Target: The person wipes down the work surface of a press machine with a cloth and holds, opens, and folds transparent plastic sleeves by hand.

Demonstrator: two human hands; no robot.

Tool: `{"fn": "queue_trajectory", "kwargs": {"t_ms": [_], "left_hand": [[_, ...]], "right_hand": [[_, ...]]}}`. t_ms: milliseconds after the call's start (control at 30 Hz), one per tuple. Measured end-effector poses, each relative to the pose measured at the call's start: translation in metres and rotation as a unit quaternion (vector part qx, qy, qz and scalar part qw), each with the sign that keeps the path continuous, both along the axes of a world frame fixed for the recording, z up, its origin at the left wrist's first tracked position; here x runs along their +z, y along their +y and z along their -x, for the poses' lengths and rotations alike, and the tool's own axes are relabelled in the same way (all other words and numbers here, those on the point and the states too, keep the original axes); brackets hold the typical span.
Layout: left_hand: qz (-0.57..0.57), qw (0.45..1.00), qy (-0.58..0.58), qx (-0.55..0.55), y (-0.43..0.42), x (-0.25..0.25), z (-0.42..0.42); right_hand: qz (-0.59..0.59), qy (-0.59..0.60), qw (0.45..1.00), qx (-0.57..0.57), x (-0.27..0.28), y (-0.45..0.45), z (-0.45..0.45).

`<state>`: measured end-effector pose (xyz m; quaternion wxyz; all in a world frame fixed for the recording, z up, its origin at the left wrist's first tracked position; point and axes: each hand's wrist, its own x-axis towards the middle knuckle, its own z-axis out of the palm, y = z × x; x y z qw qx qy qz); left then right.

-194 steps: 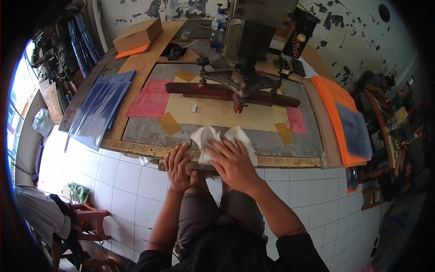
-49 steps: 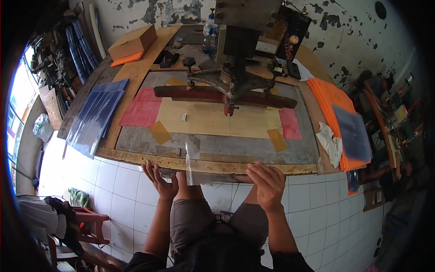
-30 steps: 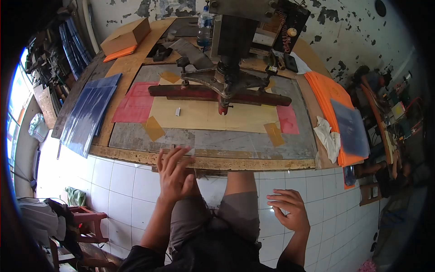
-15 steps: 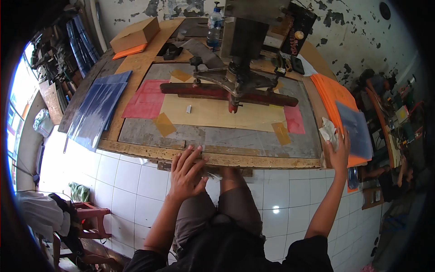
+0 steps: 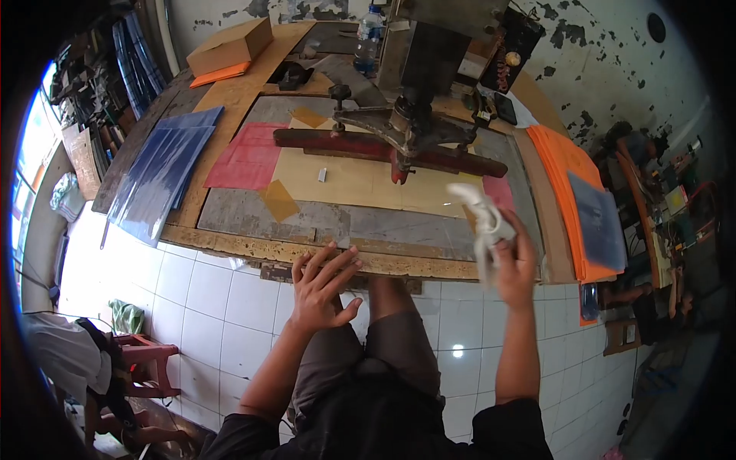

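Note:
My right hand [image 5: 515,264] is closed around a crumpled white cloth [image 5: 484,222], held over the front right of the work table. Resting on the table's wooden front edge [image 5: 406,265], my left hand [image 5: 326,287] has its fingers spread and holds nothing. Beyond both hands lies a pale yellow sheet [image 5: 360,188] with pink sheets at its ends and amber tape on it. A small light-coloured piece [image 5: 322,175] sits on the yellow sheet. Above it hangs the press's red bar [image 5: 391,153], clear of my hands.
Orange sheets [image 5: 558,165] with a clear blue plastic sheet [image 5: 596,218] lie on the right. Clear blue plastic covers [image 5: 165,172] lie on the left. A cardboard box [image 5: 230,46] and a water bottle [image 5: 369,38] stand at the back. Other people sit at far right and lower left.
My right hand has lifted the white cloth from beside the orange sheets and carried it left over the table. My left hand has stayed at the front edge.

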<state>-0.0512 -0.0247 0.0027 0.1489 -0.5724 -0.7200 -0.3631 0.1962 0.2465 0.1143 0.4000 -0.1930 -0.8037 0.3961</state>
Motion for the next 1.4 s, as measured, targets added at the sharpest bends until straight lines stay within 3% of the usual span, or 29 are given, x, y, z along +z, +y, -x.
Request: {"fn": "queue_trajectory", "kwargs": {"t_ms": [67,167,200,300,367,433,533,567,667,900,1033,1133,1233,1400], "left_hand": [[0.000,1.000,0.004,0.000,0.001,0.000,0.001],[0.018,1.000,0.004,-0.004,-0.002,0.002,0.002],[0.023,1.000,0.003,-0.006,-0.003,0.003,0.002],[0.035,0.999,0.003,-0.008,-0.004,0.003,0.004],[0.036,0.999,0.008,-0.004,-0.005,0.003,0.005],[0.031,0.999,0.010,-0.002,-0.003,0.000,0.004],[0.014,1.000,0.015,-0.001,0.000,-0.003,0.006],[0.011,1.000,0.015,-0.001,0.000,-0.004,0.006],[0.010,1.000,0.016,0.002,0.001,-0.006,0.005],[0.009,1.000,0.012,0.005,0.000,-0.003,0.003],[0.008,1.000,0.013,0.004,0.001,-0.005,0.004],[0.010,1.000,0.021,0.007,0.000,-0.007,0.004],[0.002,1.000,0.018,0.012,0.003,-0.006,0.004],[-0.003,1.000,0.017,0.017,0.004,-0.006,0.002]], "right_hand": [[0.080,0.120,0.983,0.111,0.001,-0.033,0.043],[0.361,0.282,0.869,0.188,-0.001,-0.054,0.093],[0.373,0.273,0.864,0.199,-0.003,-0.051,0.104],[0.223,0.109,0.966,0.070,-0.025,-0.048,0.109],[0.097,0.020,0.993,0.068,-0.027,-0.046,0.096],[-0.036,-0.053,0.996,0.069,-0.021,-0.039,0.078],[-0.079,-0.154,0.982,0.071,-0.015,-0.039,0.061],[-0.033,-0.175,0.979,0.097,-0.014,-0.041,0.060],[-0.257,-0.215,0.934,0.125,-0.001,-0.054,0.065],[-0.272,-0.182,0.944,0.048,-0.025,-0.068,0.093],[-0.330,-0.191,0.919,0.098,-0.022,-0.069,0.092],[-0.216,-0.195,0.957,0.011,-0.023,-0.018,0.073],[-0.232,-0.277,0.922,-0.135,-0.033,0.010,0.061],[-0.297,-0.156,0.942,0.029,-0.023,-0.079,0.097]]}}
